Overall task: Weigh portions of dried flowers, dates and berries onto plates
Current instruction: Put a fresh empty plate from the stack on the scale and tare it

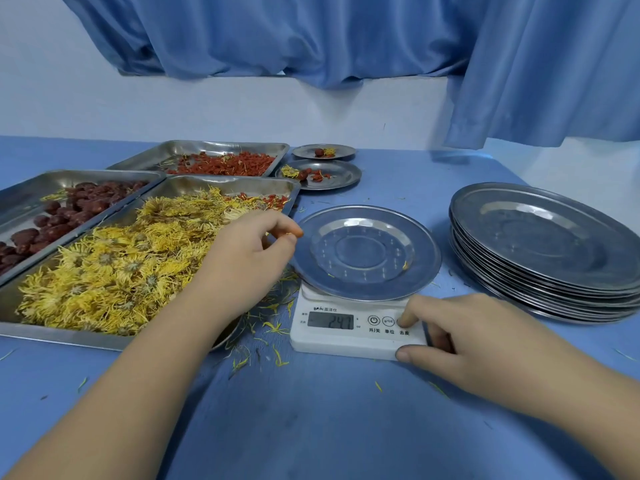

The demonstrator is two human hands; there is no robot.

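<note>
— Where can a hand pass?
— Over the near tabletop [329, 427], before the scale [346, 341]. A lane also runs between its plate [367, 252] and the plate stack [547, 251].
— And left?
— Trays [62, 336] packed side by side fill it. Two filled plates [346, 180] stand behind.

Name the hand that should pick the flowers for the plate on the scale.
Left. The left hand hovers over the flower tray, beside the plate; the right hand presses a button on the scale, farther away.
</note>
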